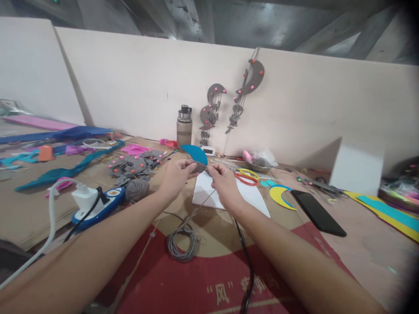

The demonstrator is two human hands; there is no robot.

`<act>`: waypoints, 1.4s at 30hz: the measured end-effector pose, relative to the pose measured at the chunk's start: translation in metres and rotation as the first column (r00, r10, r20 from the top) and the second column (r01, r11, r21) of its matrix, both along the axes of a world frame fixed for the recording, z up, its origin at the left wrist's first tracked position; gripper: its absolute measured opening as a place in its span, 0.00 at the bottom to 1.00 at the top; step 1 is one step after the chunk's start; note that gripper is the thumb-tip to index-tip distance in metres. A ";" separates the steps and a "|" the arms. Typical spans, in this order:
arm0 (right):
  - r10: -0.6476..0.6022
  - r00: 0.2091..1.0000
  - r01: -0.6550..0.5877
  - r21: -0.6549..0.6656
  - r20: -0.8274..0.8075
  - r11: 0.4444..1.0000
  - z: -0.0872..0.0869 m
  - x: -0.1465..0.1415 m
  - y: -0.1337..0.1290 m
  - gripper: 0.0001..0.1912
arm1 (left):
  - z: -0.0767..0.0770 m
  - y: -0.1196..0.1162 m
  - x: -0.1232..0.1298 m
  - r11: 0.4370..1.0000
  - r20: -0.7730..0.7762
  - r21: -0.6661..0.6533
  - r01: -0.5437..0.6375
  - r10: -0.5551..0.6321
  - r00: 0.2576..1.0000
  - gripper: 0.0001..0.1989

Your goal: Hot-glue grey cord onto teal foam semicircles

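Between your pinching hands, left [178,174] and right [222,181], sits a blue crescent [195,153] with grey cord [183,237] trailing below, white sheet [209,194] just beneath.

Both bare forearms extended forward from the lower corners and converging near centre. Left hand [176,174] raised, palm turned inward, fingers curled with thumb and fingertips closed in a pinch. Right hand [224,183] just beside it, knuckles up, thumb and forefinger likewise pressed together, wrist slightly bent.
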State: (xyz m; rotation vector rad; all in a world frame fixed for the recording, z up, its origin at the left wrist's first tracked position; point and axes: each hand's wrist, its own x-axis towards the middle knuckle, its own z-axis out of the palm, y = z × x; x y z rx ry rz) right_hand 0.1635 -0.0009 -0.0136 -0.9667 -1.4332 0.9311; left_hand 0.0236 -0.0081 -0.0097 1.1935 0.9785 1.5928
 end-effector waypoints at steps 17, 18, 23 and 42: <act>-0.163 0.979 0.148 0.124 0.121 0.981 -0.001 0.008 0.002 0.10 | -0.001 -0.004 0.002 0.996 0.073 -0.046 0.070 -0.067 0.995 0.10; -0.163 0.980 0.149 0.121 0.118 0.981 -0.002 0.008 0.003 0.11 | -0.001 -0.004 0.002 0.996 0.076 -0.047 0.074 -0.071 0.995 0.10; -0.148 0.986 0.139 0.106 0.083 0.985 -0.005 0.009 0.006 0.12 | -0.002 -0.004 0.002 0.994 0.087 -0.046 0.099 -0.095 0.992 0.11; 0.050 0.952 -0.103 -0.164 -0.301 0.981 0.004 0.004 0.000 0.11 | 0.004 -0.007 0.003 0.967 0.272 -0.139 0.215 -0.171 0.947 0.04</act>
